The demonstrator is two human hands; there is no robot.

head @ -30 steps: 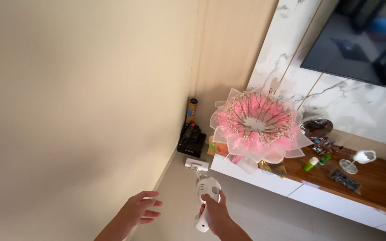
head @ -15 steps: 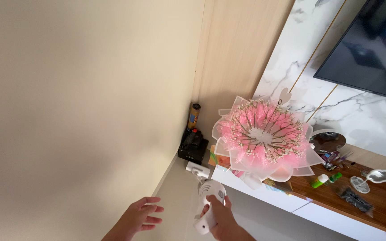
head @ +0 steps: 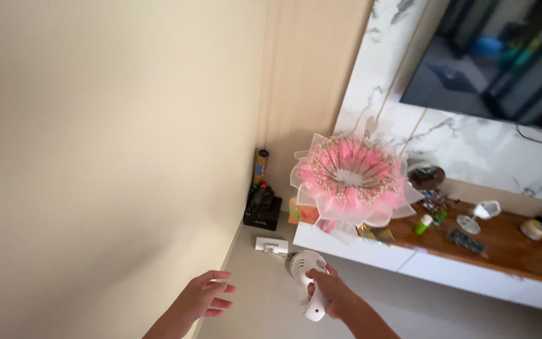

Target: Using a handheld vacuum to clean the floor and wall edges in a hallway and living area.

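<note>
1. The right hand (head: 329, 292), low in the frame just right of centre, has its fingers (head: 314, 292) clenched round the grip of a white handheld vacuum (head: 307, 282).
2. The vacuum's long axis runs from its handle end at the bottom centre of the frame up and slightly left to its rounded body; from there a thin pole slants up-left to a flat white floor head (head: 270, 244) lying on the floor near the corner of the room.
3. The right forearm enters from the lower right edge and slants up-left to the wrist.
4. The left hand (head: 205, 297), lower left of centre, is released: palm turned partly up, fingers loosely spread and slightly curled, holding nothing. It hovers beside the beige wall (head: 108, 157), apart from the vacuum.
5. Past the floor head, in the corner, stands a black box (head: 262, 207) with a tall can (head: 260, 166) behind it.
6. Right of centre, a pink bouquet (head: 349, 176) in white wrapping rests at the left end of a wooden worktop (head: 509, 242) bearing small items.
7. A dark television (head: 497, 63) hangs on the marble panel at upper right.
</note>
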